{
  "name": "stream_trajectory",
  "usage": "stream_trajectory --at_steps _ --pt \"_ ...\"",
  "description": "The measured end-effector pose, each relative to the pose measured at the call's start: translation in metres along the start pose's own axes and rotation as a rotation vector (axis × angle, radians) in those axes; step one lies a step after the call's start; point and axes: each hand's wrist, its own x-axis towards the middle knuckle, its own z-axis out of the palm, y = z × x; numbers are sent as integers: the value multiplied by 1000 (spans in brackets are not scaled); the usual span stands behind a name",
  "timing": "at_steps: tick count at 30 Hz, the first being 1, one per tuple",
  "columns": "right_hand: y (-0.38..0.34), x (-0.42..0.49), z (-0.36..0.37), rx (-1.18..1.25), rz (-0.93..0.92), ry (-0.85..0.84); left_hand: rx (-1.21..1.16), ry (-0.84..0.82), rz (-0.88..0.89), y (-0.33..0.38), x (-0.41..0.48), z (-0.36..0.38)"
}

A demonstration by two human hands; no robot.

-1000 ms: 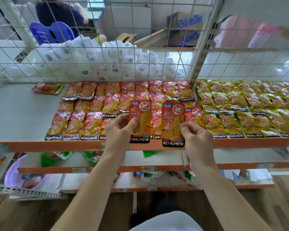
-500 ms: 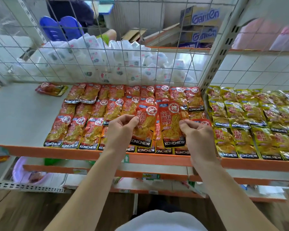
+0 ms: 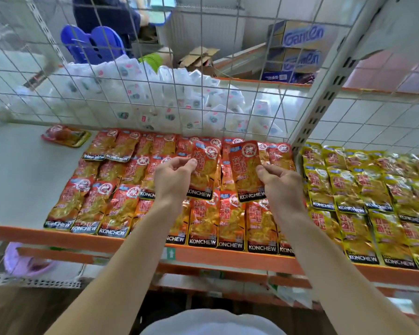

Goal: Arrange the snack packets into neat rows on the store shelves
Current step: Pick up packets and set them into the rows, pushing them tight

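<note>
The left grip (image 3: 171, 180) pinches a red Konchew snack packet (image 3: 205, 170) by its left edge, thumb and fingertips curled onto it. The right grip (image 3: 279, 184) pinches a second red Konchew packet (image 3: 247, 171) by its right edge in the same way. Both packets are held upright, side by side and just apart, above the middle of the red packet rows (image 3: 94, 201).

Those rows lie flat on the orange-edged shelf (image 3: 58, 235), overlapping like tiles from the back to the front lip. Rows of yellow Konchew packets (image 3: 363, 189) fill the neighbouring bay on the right, past a slotted upright post (image 3: 324, 100). One loose red packet (image 3: 65, 136) lies alone at the back left, on the bare white part of the shelf. A wire mesh panel (image 3: 155, 93) closes the back of the shelf, with a heap of white packets (image 3: 179, 105) behind it.
</note>
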Motion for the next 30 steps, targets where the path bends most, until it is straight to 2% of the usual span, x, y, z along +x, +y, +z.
stream_trajectory --at_steps 3,8,16,19,23,25,27,30 --pt "-4 16 5 -98 -40 26 51 -4 27 -1 22 5" --pt "-12 31 18 -310 -80 15 292 -38 147 5 55 6" --pt "-20 54 40 -466 -149 8 420 -103 288 11 89 20" --pt "-12 66 43 -546 -187 11 549 -91 437 6 92 24" --pt "-3 70 47 -707 -394 57 795 -57 630 0 92 22" --pt "1 70 46 -781 -486 -5 875 -143 697 0 91 20" --pt "6 69 45 -870 -540 -109 963 -311 737 -2 89 19" --pt "11 66 47 -975 -543 -242 1052 -464 767 -10 83 17"
